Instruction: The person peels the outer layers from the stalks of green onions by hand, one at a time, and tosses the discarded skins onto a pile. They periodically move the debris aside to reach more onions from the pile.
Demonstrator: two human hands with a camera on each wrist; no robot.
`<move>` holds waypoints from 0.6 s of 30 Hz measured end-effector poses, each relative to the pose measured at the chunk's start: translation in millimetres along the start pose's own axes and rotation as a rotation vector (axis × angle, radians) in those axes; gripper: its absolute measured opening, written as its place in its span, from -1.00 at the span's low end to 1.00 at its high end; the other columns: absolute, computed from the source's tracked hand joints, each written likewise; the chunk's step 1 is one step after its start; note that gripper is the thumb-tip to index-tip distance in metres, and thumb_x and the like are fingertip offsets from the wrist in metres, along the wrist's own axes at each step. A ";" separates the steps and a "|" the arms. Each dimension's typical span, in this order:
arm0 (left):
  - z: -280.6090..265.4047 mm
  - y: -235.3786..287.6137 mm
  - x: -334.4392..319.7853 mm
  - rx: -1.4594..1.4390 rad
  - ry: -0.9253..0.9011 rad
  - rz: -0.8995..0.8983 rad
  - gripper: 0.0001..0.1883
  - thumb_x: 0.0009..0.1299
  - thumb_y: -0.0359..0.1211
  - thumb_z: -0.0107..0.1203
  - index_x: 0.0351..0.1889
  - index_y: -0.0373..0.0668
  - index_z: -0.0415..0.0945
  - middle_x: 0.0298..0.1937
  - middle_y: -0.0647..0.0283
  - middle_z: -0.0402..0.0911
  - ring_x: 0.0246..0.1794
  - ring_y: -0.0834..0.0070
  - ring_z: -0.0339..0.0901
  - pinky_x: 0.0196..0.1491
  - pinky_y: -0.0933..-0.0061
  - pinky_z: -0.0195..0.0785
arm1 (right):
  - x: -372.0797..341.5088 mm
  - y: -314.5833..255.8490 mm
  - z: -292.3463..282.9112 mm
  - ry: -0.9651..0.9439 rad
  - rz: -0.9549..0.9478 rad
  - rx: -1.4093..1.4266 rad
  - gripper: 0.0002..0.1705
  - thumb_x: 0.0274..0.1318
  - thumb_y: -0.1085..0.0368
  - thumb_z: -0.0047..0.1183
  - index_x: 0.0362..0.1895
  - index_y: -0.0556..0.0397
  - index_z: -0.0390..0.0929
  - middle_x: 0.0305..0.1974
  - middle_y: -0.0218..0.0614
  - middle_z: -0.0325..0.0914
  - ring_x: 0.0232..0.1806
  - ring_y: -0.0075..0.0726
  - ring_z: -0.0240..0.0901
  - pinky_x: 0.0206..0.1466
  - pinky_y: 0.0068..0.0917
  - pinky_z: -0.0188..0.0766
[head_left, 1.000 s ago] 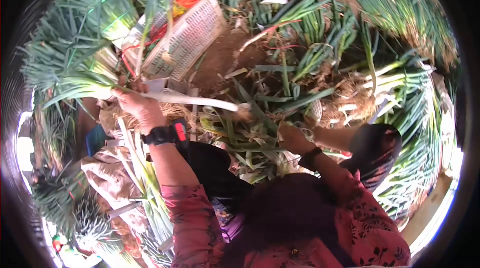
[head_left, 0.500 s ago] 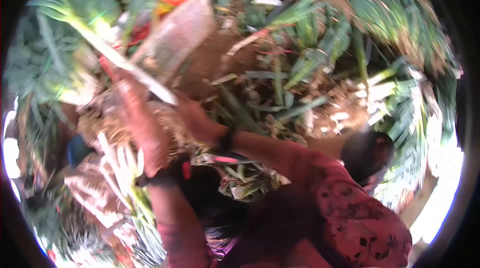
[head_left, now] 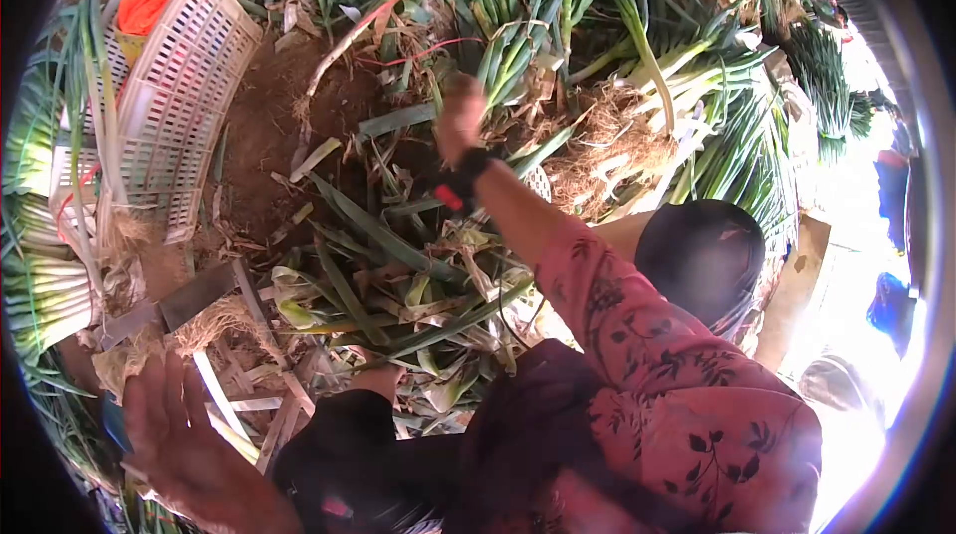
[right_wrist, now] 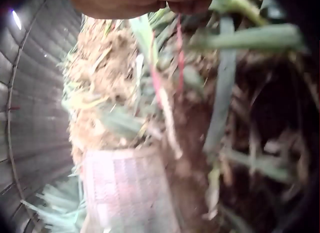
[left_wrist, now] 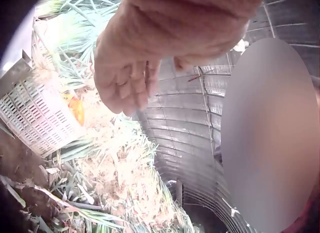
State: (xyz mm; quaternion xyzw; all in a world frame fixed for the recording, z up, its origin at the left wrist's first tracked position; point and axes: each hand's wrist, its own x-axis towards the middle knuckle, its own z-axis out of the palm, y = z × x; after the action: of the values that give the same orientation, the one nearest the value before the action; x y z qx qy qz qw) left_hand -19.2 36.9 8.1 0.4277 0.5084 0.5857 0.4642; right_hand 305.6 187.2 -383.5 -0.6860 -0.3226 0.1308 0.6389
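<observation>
My left hand (head_left: 189, 439) is held low at the left of the head view, fingers apart and nothing in them. In the left wrist view that hand (left_wrist: 135, 62) hangs with loosely bent fingers, a blurred oval beside it. Stretched forward, my right hand (head_left: 461, 119) is blurred beside loose green leeks (head_left: 508, 61). At the top of the right wrist view, the right hand's fingers (right_wrist: 145, 5) show bent, close above a red strand (right_wrist: 180, 55); I cannot tell if they hold anything. White leek stalks (head_left: 221, 395) lie beside the left hand.
A white plastic crate (head_left: 184, 86) with an orange bundle (head_left: 149, 1) stands at the far left. Trimmed leaves (head_left: 378, 225) litter the ground before me. Wooden slats (head_left: 194, 300) lie near the left hand. Piled leeks (head_left: 742, 126) with roots fill the right side.
The left hand held a leek one second ago; both hands were close to it half a second ago. Now the left is empty and lower, the right farther forward; the head view has turned right.
</observation>
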 end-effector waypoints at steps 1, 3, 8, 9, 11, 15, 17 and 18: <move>4.8 -2.0 -1.7 0.092 -0.014 0.052 -0.34 0.49 0.02 -0.21 0.23 -0.46 0.20 0.11 -0.19 0.43 0.15 -0.02 0.39 0.23 0.05 0.25 | 8.5 -23.9 -30.9 0.091 0.237 -0.288 -0.75 0.19 0.24 -0.10 -0.31 0.20 0.48 -0.41 -0.12 0.53 -0.41 -0.24 0.43 -0.31 -0.29 0.39; 4.3 -4.7 -3.1 0.135 0.026 -0.029 -0.26 0.47 0.09 -0.24 0.25 -0.48 0.16 0.12 -0.24 0.42 0.18 -0.08 0.35 0.24 0.04 0.23 | 10.0 48.4 -70.1 0.011 0.350 -0.425 -0.69 0.06 0.15 0.07 -0.29 0.17 0.47 -0.30 0.03 0.50 -0.22 0.15 0.45 -0.16 -0.10 0.36; 9.6 -8.0 -1.9 0.150 -0.061 -0.151 -0.30 0.46 0.07 -0.17 0.22 -0.46 0.22 0.05 -0.15 0.47 0.14 0.05 0.39 0.18 0.10 0.28 | -4.9 26.5 -68.2 -0.340 0.771 -0.249 -0.69 0.04 0.17 0.15 -0.26 0.19 0.61 -0.38 -0.13 0.60 -0.39 -0.13 0.53 -0.29 -0.26 0.44; -20.8 -16.0 2.7 0.028 -0.205 -0.181 -0.31 0.52 0.02 -0.31 0.30 -0.48 0.10 0.17 -0.15 0.37 0.17 0.08 0.39 0.26 0.16 0.20 | -5.9 1.5 -61.5 -0.431 0.895 -0.068 -0.77 0.06 0.24 0.14 -0.30 0.16 0.64 -0.45 -0.24 0.60 -0.49 -0.29 0.51 -0.39 -0.32 0.43; -5.9 -17.4 1.9 0.122 -0.200 -0.168 -0.30 0.50 0.02 -0.26 0.29 -0.48 0.11 0.14 -0.12 0.39 0.14 0.11 0.41 0.23 0.18 0.22 | -27.6 -40.3 -49.8 -0.493 0.689 -0.105 -0.85 0.08 0.33 0.11 -0.28 0.12 0.62 -0.48 -0.38 0.56 -0.55 -0.50 0.43 -0.50 -0.42 0.36; 11.9 -20.5 6.0 0.251 -0.232 -0.183 -0.45 0.50 -0.08 -0.17 0.16 -0.45 0.28 0.06 -0.04 0.47 0.06 0.24 0.47 0.15 0.26 0.29 | -82.1 -134.8 -35.3 -0.603 0.414 -0.031 -0.67 -0.01 0.33 0.17 -0.13 0.11 0.44 -0.49 -0.18 0.52 -0.47 -0.31 0.47 -0.42 -0.32 0.43; 13.3 -23.6 6.8 0.373 -0.235 -0.175 -0.56 0.52 -0.18 -0.17 0.07 -0.42 0.40 0.02 0.01 0.51 0.03 0.29 0.50 0.12 0.29 0.33 | -102.2 -184.0 -26.2 -0.593 0.040 -0.034 -0.70 -0.03 0.38 0.17 -0.16 0.13 0.43 -0.36 -0.08 0.46 -0.34 0.05 0.45 -0.29 -0.21 0.45; 21.6 -23.5 4.5 0.364 -0.249 -0.163 -0.56 0.52 -0.18 -0.17 0.07 -0.42 0.40 0.02 0.01 0.51 0.03 0.29 0.50 0.12 0.29 0.33 | -105.7 -220.2 -27.2 -0.617 -0.073 0.025 -0.66 -0.09 0.39 0.22 -0.18 0.14 0.43 -0.32 -0.08 0.43 -0.30 0.11 0.43 -0.27 -0.19 0.45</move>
State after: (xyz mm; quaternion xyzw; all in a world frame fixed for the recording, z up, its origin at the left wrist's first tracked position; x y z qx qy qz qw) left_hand 3.5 46.8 -12.5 0.5310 0.5771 0.3879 0.4843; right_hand 181.0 95.8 -192.4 -0.5939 -0.5241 0.3138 0.5237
